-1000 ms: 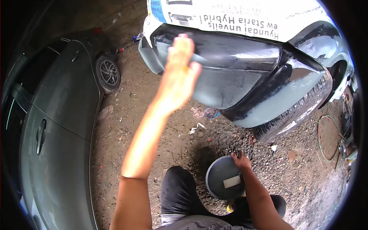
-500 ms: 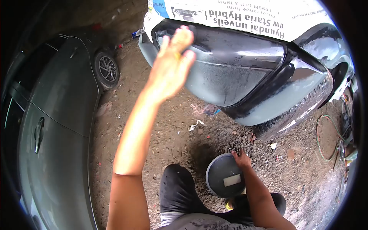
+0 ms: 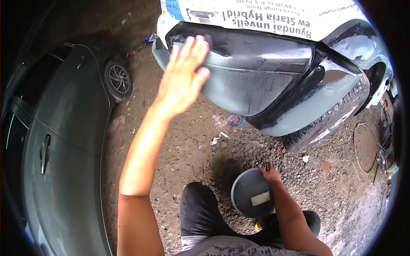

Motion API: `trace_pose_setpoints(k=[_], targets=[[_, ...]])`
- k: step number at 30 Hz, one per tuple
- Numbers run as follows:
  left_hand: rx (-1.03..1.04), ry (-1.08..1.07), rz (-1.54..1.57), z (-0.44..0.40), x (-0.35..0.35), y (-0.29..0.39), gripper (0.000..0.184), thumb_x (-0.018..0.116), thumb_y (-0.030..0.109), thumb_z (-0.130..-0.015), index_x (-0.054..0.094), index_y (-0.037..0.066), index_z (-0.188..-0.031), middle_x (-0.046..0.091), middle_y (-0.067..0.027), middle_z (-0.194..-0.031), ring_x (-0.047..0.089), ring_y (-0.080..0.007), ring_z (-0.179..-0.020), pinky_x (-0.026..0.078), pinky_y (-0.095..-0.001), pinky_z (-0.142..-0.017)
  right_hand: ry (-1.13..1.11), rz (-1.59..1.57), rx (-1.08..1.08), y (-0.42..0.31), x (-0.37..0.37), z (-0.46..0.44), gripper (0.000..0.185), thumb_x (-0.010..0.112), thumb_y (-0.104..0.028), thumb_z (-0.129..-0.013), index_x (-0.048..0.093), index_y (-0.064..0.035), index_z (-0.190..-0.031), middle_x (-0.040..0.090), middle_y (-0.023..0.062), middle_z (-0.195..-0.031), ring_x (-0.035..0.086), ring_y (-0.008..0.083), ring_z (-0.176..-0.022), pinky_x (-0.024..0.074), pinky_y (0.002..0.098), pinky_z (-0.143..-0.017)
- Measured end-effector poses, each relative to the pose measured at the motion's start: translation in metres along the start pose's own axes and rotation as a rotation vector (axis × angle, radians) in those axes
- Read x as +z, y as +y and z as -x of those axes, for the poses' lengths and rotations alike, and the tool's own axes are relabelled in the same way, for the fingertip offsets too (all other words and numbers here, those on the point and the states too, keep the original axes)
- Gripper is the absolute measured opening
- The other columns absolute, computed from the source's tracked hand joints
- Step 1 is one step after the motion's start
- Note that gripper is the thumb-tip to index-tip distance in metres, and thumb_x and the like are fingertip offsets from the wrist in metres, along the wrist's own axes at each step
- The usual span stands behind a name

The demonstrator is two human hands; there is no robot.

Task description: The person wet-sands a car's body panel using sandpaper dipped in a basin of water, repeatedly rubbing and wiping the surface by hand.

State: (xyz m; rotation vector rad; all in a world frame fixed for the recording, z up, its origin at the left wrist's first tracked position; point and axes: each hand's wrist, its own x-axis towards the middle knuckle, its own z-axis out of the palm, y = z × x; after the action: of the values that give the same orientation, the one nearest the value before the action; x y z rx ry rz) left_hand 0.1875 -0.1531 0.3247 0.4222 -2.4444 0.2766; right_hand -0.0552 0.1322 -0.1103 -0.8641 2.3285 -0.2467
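- The curved black-and-grey car bumper (image 3: pixel 252 85) sits just below the printed white newspaper (image 3: pixel 273 17).
- Your left hand (image 3: pixel 181 80), fingers slightly apart, overlaps the bumper below the newspaper's left end.
- Your right hand (image 3: pixel 270 174) clamps the round dark-grey tub (image 3: pixel 234 194), well below the newspaper.

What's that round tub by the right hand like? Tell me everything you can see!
The tub is round, open side up, dark grey inside with a paler rim, and looks like plastic. It is between the person's knees, nearer the right one. A pale rectangular block is inside, toward the right. The right hand holds the rim at its far right, hiding part of the edge. I can't tell whether the dark inside is liquid, or whether the tub rests on the ground.
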Motion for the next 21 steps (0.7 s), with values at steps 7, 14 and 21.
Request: trace_pose_setpoints(k=[7,14,21], targets=[[0.070,0.021,0.234,-0.001,0.004,0.042,0.068,0.046,0.044,-0.105,0.033,0.004,-0.158,0.030,-0.0181,-0.165,0.022,-0.0284,-0.156,0.011,-0.0445,-0.128,0.005,0.001,-0.034,-0.003,-0.003,-0.001,0.094,0.044,-0.078,-0.091,0.044,-0.0052,-0.149,0.060,0.0301,-0.135,0.058,0.0452,-0.127,0.0436,0.0503,-0.109],[0.130,0.045,0.232,-0.009,0.006,0.040,0.064,0.046,0.035,-0.105,0.032,0.004,-0.158,0.027,-0.0187,-0.166,0.023,-0.0312,-0.155,0.012,-0.0455,-0.128,-0.044,0.034,-0.030,-0.001,-0.003,-0.002,0.096,0.039,-0.079,-0.092,0.038,-0.0060,-0.154,0.056,0.0284,-0.142,0.056,0.0436,-0.130,0.0426,0.0495,-0.111],[0.049,0.095,0.350,0.005,0.006,0.008,0.061,0.044,0.040,-0.105,0.038,0.010,-0.157,0.033,-0.0141,-0.164,0.026,-0.0274,-0.154,0.013,-0.0460,-0.128,-0.092,-0.017,-0.189,-0.001,0.005,-0.022,0.095,0.046,-0.081,-0.088,0.047,-0.0084,-0.150,0.061,0.0238,-0.137,0.057,0.0401,-0.130,0.0435,0.0490,-0.110]])
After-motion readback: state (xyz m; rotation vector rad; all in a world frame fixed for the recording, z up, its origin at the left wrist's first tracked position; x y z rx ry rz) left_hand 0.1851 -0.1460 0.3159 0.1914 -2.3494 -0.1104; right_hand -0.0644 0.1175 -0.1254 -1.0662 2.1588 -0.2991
